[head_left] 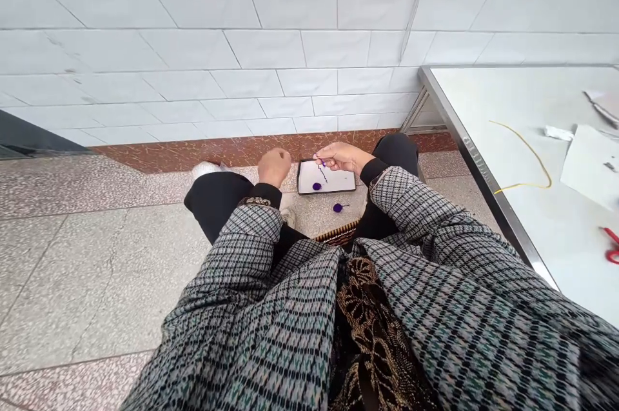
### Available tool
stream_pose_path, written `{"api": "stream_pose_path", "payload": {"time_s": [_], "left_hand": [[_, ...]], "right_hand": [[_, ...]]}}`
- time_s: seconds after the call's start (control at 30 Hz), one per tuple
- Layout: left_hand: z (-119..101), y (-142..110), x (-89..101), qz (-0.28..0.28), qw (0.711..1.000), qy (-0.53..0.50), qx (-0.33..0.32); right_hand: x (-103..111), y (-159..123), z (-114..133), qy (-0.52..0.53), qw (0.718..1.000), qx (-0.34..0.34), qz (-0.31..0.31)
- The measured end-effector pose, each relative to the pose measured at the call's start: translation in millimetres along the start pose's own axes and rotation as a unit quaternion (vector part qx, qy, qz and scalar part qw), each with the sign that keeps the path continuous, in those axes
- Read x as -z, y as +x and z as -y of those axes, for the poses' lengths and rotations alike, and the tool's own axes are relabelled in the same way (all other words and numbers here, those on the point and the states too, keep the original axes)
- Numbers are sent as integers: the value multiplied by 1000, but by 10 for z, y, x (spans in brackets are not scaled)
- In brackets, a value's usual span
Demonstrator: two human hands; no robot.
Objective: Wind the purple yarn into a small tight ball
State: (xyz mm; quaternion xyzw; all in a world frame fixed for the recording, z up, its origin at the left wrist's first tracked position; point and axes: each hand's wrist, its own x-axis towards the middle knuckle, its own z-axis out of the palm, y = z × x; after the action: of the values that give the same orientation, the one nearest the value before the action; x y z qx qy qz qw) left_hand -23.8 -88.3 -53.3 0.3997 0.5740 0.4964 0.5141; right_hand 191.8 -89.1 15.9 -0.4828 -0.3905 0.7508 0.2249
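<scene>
My right hand (341, 157) is over a shallow dark-rimmed tray (350, 184) with a white inside. Its fingertips are pinched on a thin purple strand (324, 164). A dark, wavy length of strand shows below those fingers, against the white of the tray. Inside the tray is a small round purple piece (316, 186); a second round purple piece (337, 208), with a short tail, lies in front of the tray. My left hand (274, 167) is by my left knee, left of the tray, its fingers curled in. Whatever it may hold is hidden.
To the right stands a white table (488, 98) with a metal edge. On it are a yellow strand (540, 166), white paper (592, 162) and red-handled scissors (613, 255), partly cut off. A tiled wall (290, 50) is ahead. A woven edge (338, 235) shows between my legs.
</scene>
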Motion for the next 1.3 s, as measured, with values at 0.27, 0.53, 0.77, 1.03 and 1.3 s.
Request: {"api": "stream_pose_path", "payload": {"time_s": [0.27, 0.53, 0.77, 1.03, 1.3], "left_hand": [[-515, 290, -207, 222, 974, 51, 18], [-643, 764, 59, 161, 985, 55, -26], [-504, 815, 62, 109, 993, 7, -36], [-334, 645, -279, 150, 971, 150, -106], [-343, 539, -291, 168, 874, 393, -231]], "right_hand": [[66, 395, 507, -34, 999, 0, 35], [221, 690, 823, -65, 997, -21, 38], [172, 733, 851, 4, 999, -7, 31], [40, 679, 849, 263, 963, 64, -6], [106, 860, 667, -135, 965, 168, -152]]}}
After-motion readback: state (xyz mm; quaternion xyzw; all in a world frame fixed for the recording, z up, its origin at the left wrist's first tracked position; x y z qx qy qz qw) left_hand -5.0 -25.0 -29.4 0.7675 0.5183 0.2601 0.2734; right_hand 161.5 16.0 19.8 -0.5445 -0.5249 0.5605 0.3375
